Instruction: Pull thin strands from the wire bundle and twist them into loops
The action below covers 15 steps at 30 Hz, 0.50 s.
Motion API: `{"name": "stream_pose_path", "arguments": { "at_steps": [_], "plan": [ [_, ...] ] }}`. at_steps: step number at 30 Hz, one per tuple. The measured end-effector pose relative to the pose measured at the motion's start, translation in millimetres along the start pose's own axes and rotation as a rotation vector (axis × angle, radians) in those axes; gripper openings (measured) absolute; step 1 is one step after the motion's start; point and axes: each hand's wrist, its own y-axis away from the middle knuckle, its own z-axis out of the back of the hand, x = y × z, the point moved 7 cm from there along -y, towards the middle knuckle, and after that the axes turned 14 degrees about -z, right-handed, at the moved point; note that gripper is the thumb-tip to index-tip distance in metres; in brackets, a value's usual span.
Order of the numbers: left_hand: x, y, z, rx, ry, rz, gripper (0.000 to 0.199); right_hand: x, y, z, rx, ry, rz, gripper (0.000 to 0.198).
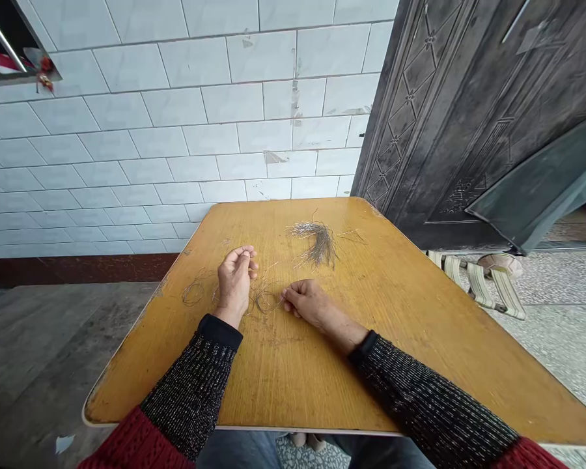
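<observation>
Thin wire bent into rings lies on the wooden table (293, 365) around my hands. My left hand (235, 279) is raised a little above the table with thumb and fingertips pinched together; whatever sits in that pinch is too fine to make out. Low over the tabletop, my right hand (306, 301) has its fingers closed on a thin wire (282, 299) beside a wire ring (265, 302). More wire loops (192, 294) lie left of my left hand. Farther back rests a bent bundle of thin metal wires (320, 242), apart from both hands.
A few loose wires (352, 236) lie right of the bundle. The table's far edge is near a white tiled wall (215, 140). A dark carved door (444, 111) with a grey-green cloth (547, 179) stands at right, above a striped-strap seat (478, 283).
</observation>
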Motion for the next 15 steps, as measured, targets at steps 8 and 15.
{"name": "stream_pose_path", "arguments": {
  "at_steps": [8,15],
  "plan": [
    [4.2,3.3,-3.2,0.045,-0.043,0.01,0.016,1.6,0.5,1.0,-0.051,0.098,0.006,0.03],
    [2.8,6.2,-6.3,0.079,-0.089,-0.002,0.016,16.7,10.1,0.9,-0.115,0.264,0.108,0.032]
  ]
}}
